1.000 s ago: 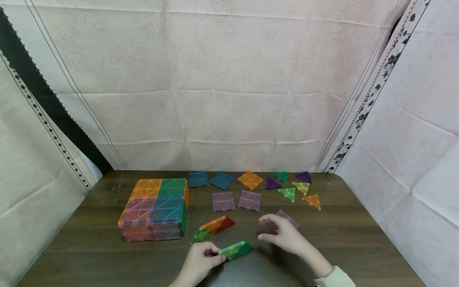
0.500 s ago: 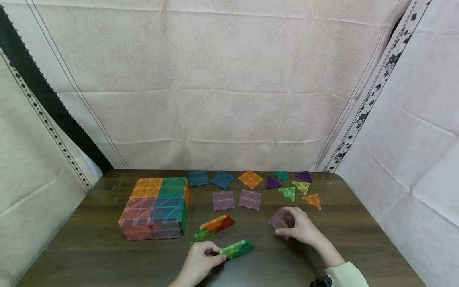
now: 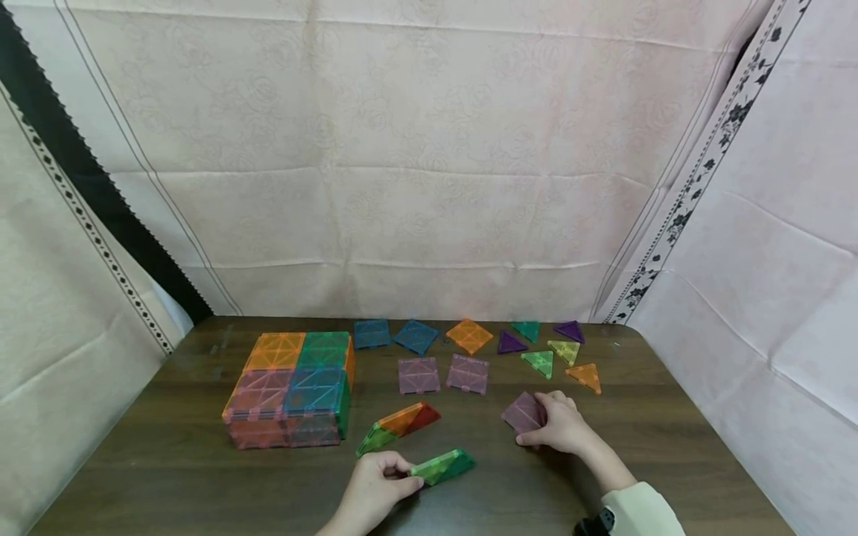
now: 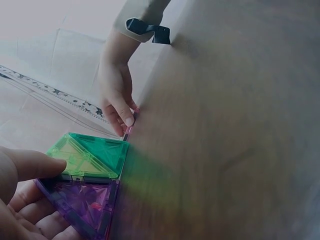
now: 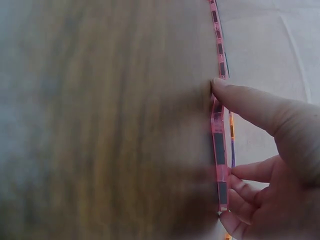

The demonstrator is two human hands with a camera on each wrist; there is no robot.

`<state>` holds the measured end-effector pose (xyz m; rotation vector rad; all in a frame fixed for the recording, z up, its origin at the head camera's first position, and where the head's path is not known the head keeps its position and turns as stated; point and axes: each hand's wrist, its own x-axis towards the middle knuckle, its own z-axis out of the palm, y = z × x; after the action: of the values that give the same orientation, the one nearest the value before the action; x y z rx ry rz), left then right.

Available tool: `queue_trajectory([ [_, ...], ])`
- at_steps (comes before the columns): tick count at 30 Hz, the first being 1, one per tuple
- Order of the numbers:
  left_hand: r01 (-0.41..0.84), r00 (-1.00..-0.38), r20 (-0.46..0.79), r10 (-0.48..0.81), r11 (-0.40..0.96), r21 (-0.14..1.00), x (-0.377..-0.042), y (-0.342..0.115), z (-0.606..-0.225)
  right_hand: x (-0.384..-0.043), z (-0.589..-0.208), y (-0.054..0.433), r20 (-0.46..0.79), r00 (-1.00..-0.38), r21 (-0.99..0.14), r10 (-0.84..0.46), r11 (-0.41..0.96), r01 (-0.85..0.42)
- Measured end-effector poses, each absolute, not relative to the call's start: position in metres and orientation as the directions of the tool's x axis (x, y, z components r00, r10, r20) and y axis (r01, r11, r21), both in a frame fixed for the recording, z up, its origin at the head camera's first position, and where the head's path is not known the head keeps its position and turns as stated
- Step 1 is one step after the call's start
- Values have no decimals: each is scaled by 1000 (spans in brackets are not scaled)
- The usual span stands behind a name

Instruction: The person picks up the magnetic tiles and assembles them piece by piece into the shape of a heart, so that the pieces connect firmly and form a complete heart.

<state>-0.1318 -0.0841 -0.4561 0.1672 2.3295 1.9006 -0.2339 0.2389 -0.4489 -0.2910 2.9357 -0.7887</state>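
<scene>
My left hand (image 3: pixel 371 487) pinches a small build of triangular magnetic tiles (image 3: pixel 445 467) at its left end, near the front of the table. In the left wrist view, yellow-green and green triangles (image 4: pixel 95 156) form one face, and a purple face (image 4: pixel 82 200) joins below, over the curled fingers. To the right, my right hand (image 3: pixel 566 426) grips a pink square magnetic tile (image 3: pixel 521 413) between thumb and fingers, low at the tabletop. The right wrist view has this tile edge-on (image 5: pixel 220 150), thumb at one end and fingers at the other.
A box of orange, green, pink and blue tiles (image 3: pixel 295 387) stands at left. An orange, red and green tile piece (image 3: pixel 402 423) lies ahead of the left hand. Two pink squares (image 3: pixel 418 375), blue squares (image 3: pixel 372 334), an orange square (image 3: pixel 469 336) and several loose triangles (image 3: pixel 538 363) lie behind.
My right hand has come down to the right onto the pink square tile and taken hold of it, shifting it slightly left. My left hand has stayed in place with its tiles.
</scene>
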Motion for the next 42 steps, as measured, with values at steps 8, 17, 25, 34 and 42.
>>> queue_trajectory([
  [8, -2, -987, -35, 158, 206, 979, -131, -84, -457, -236, -450, 237, -24, -970, -511, -241, 837, -196],
  [17, 8, -987, -25, 160, 208, 978, -130, -84, -456, -239, -450, 234, -21, -956, -557, -293, 798, -232],
  [25, 22, -987, -13, 162, 212, 977, -130, -84, -456, -239, -436, 213, 27, -875, -636, -483, 667, -388],
  [34, 35, -984, 2, 177, 185, 982, -130, -82, -457, -225, -400, 169, 86, -763, -643, -641, 549, -534],
  [42, 24, -967, -12, 254, 138, 990, -130, -81, -459, -203, -390, 143, 49, -635, -601, -771, 485, -635],
])
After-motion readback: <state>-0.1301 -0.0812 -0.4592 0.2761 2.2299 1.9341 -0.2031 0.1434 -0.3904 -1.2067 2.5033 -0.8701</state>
